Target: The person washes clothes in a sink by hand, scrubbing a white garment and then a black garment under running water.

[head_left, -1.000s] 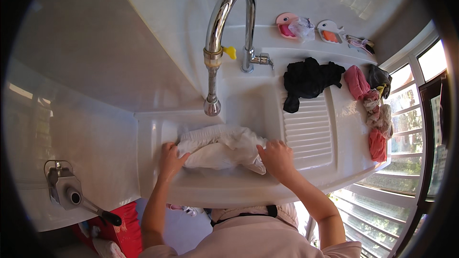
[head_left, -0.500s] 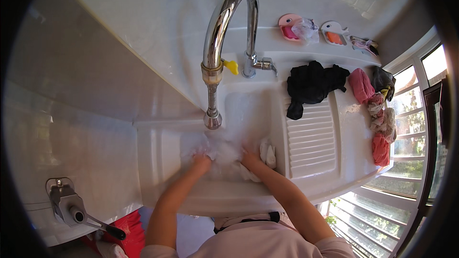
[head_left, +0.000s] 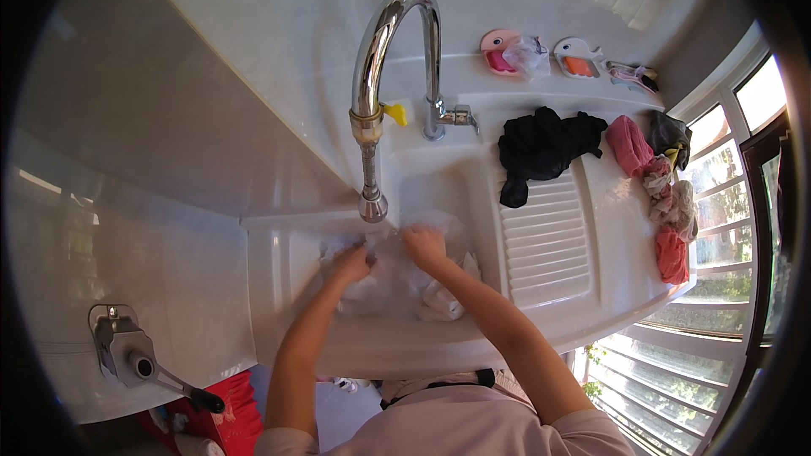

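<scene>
White cloth (head_left: 441, 302) partly submerged in the basin (head_left: 372, 342)

The left hand (head_left: 352, 264) and right hand (head_left: 425, 247) bend over it, fingers curled (whether they pinch it can't be made out). Work on it looks unfinished; beyond, the ribbed board (head_left: 545, 262) bears a black garment (head_left: 549, 148). No writing is readable.

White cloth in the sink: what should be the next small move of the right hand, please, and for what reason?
Probably the right hand should draw back toward the body and press the white cloth down: a bunched part of it seems to stand out of the cloudy water beside the right forearm, while the hand is further back in the sink.
</scene>
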The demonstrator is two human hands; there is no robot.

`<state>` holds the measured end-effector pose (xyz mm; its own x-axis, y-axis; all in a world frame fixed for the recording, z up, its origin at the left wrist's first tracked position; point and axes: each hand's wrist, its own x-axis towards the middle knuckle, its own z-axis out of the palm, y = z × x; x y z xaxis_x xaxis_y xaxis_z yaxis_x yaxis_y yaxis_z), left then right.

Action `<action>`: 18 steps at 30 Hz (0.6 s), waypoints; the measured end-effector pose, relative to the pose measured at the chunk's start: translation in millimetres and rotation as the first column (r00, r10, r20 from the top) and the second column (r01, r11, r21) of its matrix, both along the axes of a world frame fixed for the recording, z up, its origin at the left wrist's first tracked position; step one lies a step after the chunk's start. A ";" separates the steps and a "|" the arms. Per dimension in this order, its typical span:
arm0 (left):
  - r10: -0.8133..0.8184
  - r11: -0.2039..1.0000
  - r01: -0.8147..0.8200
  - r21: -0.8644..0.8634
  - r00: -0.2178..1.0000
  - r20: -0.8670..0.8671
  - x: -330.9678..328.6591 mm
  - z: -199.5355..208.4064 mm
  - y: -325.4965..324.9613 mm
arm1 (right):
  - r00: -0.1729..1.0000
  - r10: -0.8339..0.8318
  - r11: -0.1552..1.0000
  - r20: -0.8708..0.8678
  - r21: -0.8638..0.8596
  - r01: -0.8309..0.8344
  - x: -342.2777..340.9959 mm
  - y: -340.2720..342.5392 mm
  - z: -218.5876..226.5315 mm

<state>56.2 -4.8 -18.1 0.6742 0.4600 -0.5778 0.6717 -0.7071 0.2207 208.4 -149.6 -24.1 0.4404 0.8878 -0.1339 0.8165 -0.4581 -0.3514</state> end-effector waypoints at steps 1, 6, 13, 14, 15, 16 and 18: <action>-0.121 0.992 0.125 0.028 0.986 -0.116 5.3 9.6 -2.6 | 0.998 0.036 0.997 0.049 0.072 -0.039 1.0 0.3 -17.3; -0.348 0.934 0.339 0.111 0.935 0.064 -7.4 21.4 -11.2 | 0.945 0.285 0.958 0.159 -0.013 -0.287 10.3 -19.4 -26.9; 0.310 0.847 -0.319 -0.425 0.946 -0.093 -45.9 54.1 -31.6 | 0.704 0.669 0.743 0.239 -0.206 -0.637 -15.9 -97.0 75.1; 0.320 0.907 -0.306 -0.290 0.947 0.000 -48.9 48.1 -31.8 | 0.722 0.665 0.745 0.188 -0.235 -0.625 -23.4 -114.1 77.1; 0.312 0.944 -0.297 -0.146 0.946 0.092 -48.8 46.0 -34.1 | 0.742 0.656 0.746 0.135 -0.265 -0.611 -27.9 -123.7 80.3; 0.288 0.956 -0.294 0.003 0.940 0.181 -49.5 44.1 -36.5 | 0.809 0.587 0.774 0.031 -0.316 -0.549 -27.5 -123.4 81.4; 0.222 0.972 -0.232 0.031 0.955 0.197 -30.9 62.2 -50.0 | 0.906 0.393 0.794 -0.155 -0.440 -0.420 -20.5 -114.0 84.9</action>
